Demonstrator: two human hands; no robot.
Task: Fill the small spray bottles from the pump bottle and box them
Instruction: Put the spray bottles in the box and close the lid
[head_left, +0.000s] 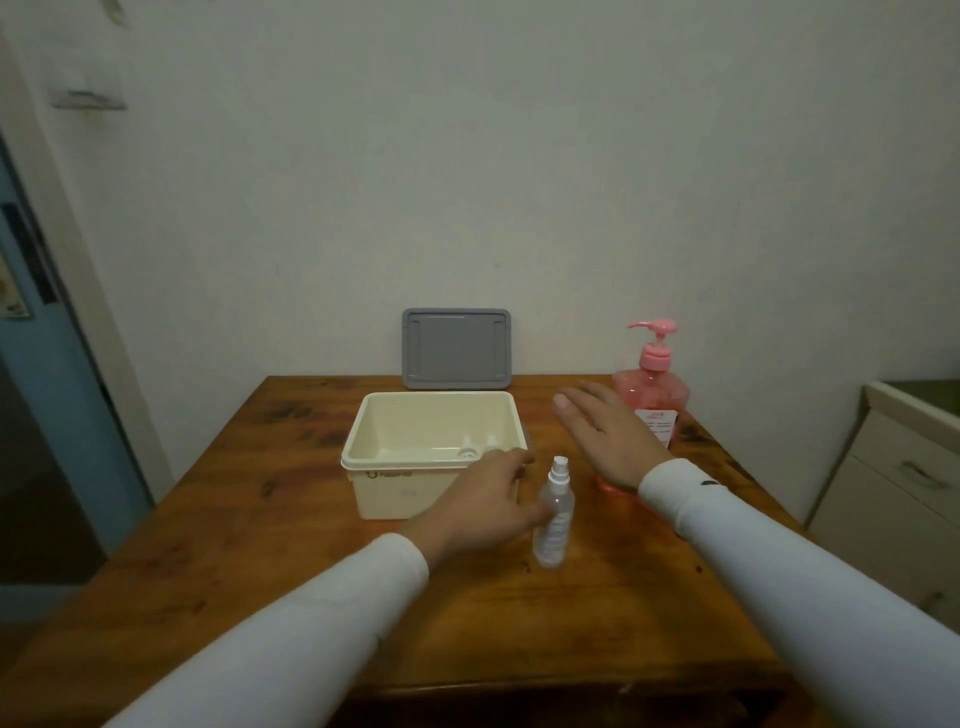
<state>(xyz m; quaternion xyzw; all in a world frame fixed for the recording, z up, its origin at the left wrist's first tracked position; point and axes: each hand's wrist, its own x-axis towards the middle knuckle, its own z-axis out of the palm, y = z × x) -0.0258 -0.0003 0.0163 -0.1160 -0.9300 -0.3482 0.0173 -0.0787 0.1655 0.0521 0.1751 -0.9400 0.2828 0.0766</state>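
A small clear spray bottle (555, 514) with a white cap stands on the wooden table (571, 613), just right of the cream box (400, 470). My left hand (485, 501) is beside the bottle on its left, fingers loosely bent near the box's front right corner and thumb at the bottle's side. My right hand (605, 439) hovers flat with straight fingers in front of the pink pump bottle (652, 387), which stands at the table's back right. Inside the box, the white tops of two small bottles (475, 448) show near the front wall.
The box's grey lid (457, 348) leans upright against the wall behind the box. Something pink (610, 486) lies on the table, mostly hidden under my right wrist. A white cabinet with drawers (904, 467) stands to the right of the table, a doorway to the left.
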